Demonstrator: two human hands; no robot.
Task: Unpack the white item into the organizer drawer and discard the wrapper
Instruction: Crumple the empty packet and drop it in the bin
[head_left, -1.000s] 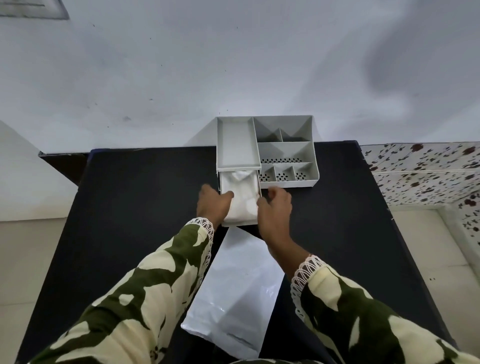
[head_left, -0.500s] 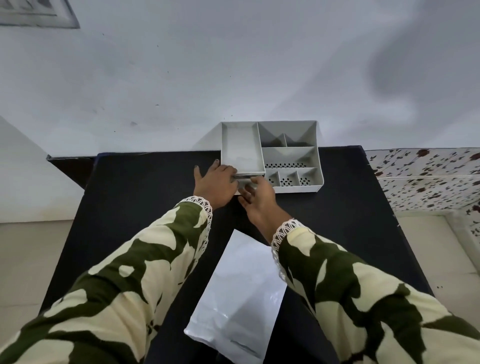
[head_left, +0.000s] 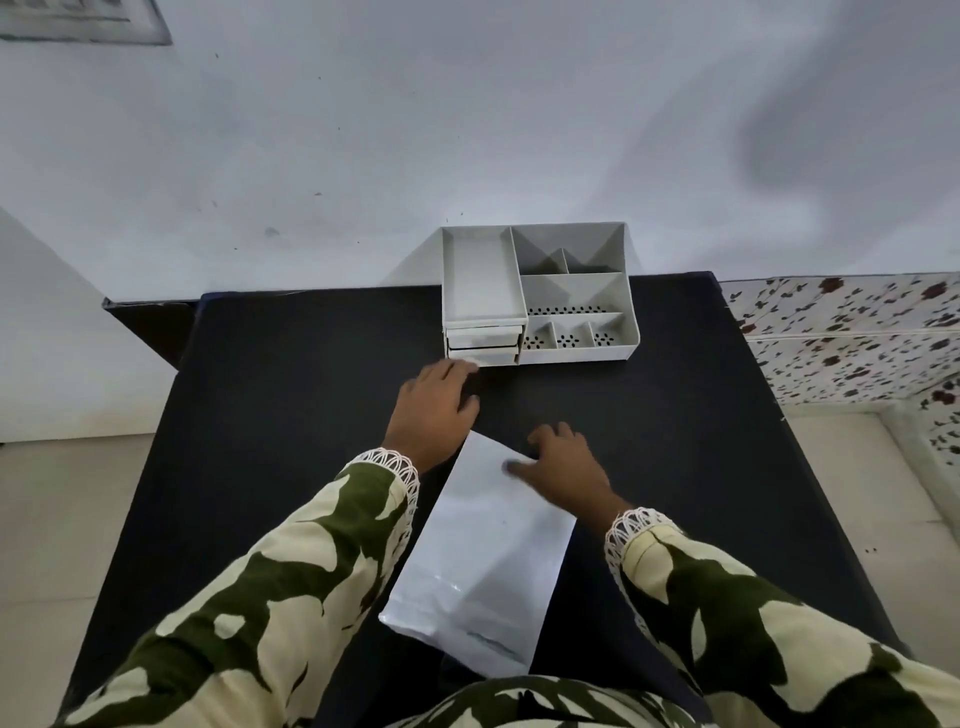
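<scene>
pale wall fills the upper view, and below it a black table (head_left: 291, 415) carries a grey organizer (head_left: 537, 296) at its far edge. the white item cannot be seen: both small drawers (head_left: 483, 345) at the organizer's left front are pushed in, and whatever lies inside them is hidden. the near end of the white wrapper (head_left: 483, 566) is cut off by the camouflage sleeves (head_left: 270, 597) at the bottom. the left hand (head_left: 434, 410) hovers palm down just before the drawers, fingers loosely spread and holding nothing. the right hand (head_left: 558, 467) rests on the wrapper's far corner, fingers splayed flat, not gripping. a second ago the lower drawer stood pulled out with the white item showing in it and both hands at its sides; half a second ago both hands were at the drawer front.
</scene>
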